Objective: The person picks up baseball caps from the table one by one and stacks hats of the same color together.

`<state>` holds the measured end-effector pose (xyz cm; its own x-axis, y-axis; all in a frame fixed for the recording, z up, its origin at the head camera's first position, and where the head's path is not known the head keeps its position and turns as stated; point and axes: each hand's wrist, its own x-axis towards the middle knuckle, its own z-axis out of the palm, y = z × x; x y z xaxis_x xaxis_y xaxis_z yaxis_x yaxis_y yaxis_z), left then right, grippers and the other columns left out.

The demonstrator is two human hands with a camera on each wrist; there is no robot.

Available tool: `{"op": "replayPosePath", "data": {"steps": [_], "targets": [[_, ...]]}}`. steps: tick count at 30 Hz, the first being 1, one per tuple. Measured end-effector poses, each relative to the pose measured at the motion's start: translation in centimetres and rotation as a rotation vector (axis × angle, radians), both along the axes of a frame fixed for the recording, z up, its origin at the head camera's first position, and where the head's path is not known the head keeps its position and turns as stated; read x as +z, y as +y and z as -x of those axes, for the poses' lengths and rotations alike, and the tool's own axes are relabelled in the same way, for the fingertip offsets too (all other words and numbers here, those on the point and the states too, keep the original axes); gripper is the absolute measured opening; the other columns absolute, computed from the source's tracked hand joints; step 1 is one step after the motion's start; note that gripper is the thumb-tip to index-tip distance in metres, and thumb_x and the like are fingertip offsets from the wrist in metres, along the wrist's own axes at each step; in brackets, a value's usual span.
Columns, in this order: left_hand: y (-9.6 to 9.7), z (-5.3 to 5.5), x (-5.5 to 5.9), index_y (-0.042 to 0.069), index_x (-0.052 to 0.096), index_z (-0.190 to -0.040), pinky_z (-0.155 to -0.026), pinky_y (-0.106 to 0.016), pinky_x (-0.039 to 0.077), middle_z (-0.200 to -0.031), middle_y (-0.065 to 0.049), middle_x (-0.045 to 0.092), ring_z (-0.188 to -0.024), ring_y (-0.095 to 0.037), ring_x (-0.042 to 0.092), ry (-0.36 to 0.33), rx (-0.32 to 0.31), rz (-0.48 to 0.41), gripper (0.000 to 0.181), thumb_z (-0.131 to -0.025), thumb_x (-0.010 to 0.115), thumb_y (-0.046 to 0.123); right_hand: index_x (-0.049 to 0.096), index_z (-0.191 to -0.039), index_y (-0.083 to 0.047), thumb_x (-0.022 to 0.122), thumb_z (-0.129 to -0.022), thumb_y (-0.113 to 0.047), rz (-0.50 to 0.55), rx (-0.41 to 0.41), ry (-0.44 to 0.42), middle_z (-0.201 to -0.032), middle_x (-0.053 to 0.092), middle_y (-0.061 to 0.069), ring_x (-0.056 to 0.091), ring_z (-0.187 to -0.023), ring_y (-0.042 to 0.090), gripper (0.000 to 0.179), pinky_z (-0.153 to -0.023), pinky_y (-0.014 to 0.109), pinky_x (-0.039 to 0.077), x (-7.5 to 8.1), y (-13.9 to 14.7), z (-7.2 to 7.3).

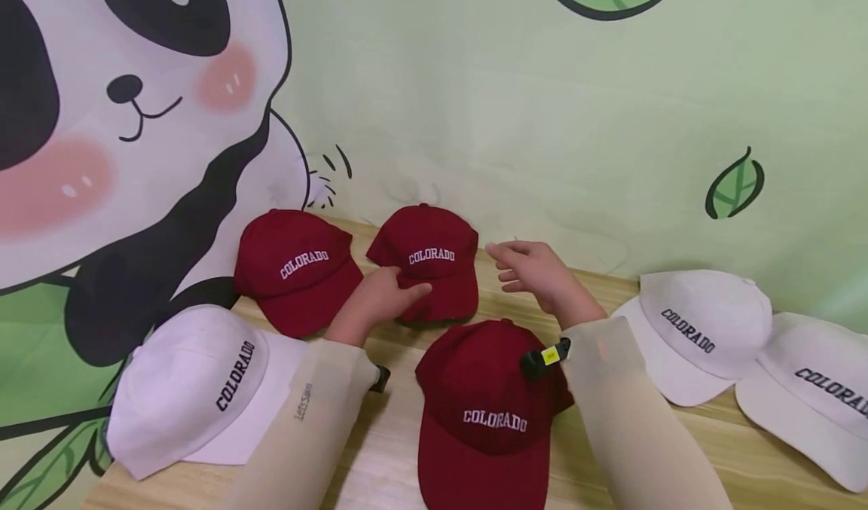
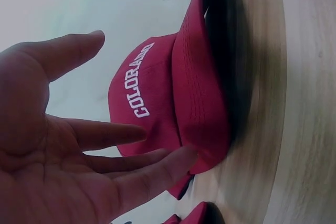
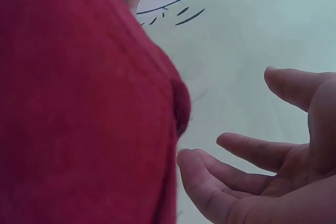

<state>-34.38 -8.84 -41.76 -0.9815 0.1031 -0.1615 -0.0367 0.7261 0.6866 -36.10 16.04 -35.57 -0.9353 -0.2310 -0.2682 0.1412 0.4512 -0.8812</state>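
Note:
A red baseball cap (image 1: pixel 434 265) with white COLORADO lettering sits at the back, its brim toward me. At its left front is my left hand (image 1: pixel 385 299), fingers spread and relaxed; in the left wrist view that hand (image 2: pixel 89 150) overlaps the cap (image 2: pixel 197 93), and I cannot tell if they touch. My right hand (image 1: pixel 539 273) hovers right of the cap, apart from it. The right wrist view shows this hand (image 3: pixel 262 177) loosely bent and holding nothing, beside red cloth (image 3: pixel 84 108) close to the camera. Another red cap (image 1: pixel 488 419) lies between my forearms.
A third red cap (image 1: pixel 298 269) stands at the back left, next to a white cap (image 1: pixel 193 389). Two more white caps (image 1: pixel 705 322) (image 1: pixel 820 389) lie at the right. Behind the wooden table (image 1: pixel 380 435) hangs a pale green panda backdrop (image 1: pixel 434 88).

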Motion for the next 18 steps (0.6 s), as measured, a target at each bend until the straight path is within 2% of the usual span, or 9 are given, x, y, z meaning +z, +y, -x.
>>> {"op": "replayPosePath", "data": {"steps": [6, 10, 18], "targets": [[-0.3, 0.7, -0.5, -0.005, 0.038, -0.144, -0.109, -0.048, 0.039, -0.144, -0.02, 0.048, -0.13, -0.032, 0.049, -0.047, 0.005, -0.039, 0.083, -0.089, 0.06, 0.053, 0.037, -0.146, 0.0, 0.055, -0.096, -0.046, -0.004, 0.022, -0.07, -0.14, 0.049, 0.024, 0.052, -0.126, 0.037, 0.07, -0.099, 0.043, 0.049, -0.5, 0.1, 1.1], [-0.5, 1.2, -0.9, -0.005, 0.039, -0.144, -0.109, -0.048, 0.038, -0.144, -0.02, 0.048, -0.129, -0.032, 0.049, -0.049, 0.011, -0.039, 0.083, -0.089, 0.059, 0.054, 0.033, -0.148, 0.0, 0.055, -0.095, -0.046, -0.018, 0.038, -0.105, -0.14, 0.047, 0.024, 0.049, -0.129, 0.038, 0.073, -0.1, 0.043, 0.049, -0.9, 0.1, 1.6], [-0.8, 1.6, -1.6, -0.004, 0.037, -0.145, -0.109, -0.049, 0.039, -0.145, -0.02, 0.047, -0.13, -0.033, 0.049, -0.065, 0.012, -0.051, 0.083, -0.089, 0.058, 0.054, 0.028, -0.15, 0.001, 0.056, -0.094, -0.049, -0.026, 0.02, -0.177, -0.145, 0.042, 0.026, 0.045, -0.132, 0.041, 0.079, -0.102, 0.043, 0.047, -2.4, -0.2, 2.5]]}}
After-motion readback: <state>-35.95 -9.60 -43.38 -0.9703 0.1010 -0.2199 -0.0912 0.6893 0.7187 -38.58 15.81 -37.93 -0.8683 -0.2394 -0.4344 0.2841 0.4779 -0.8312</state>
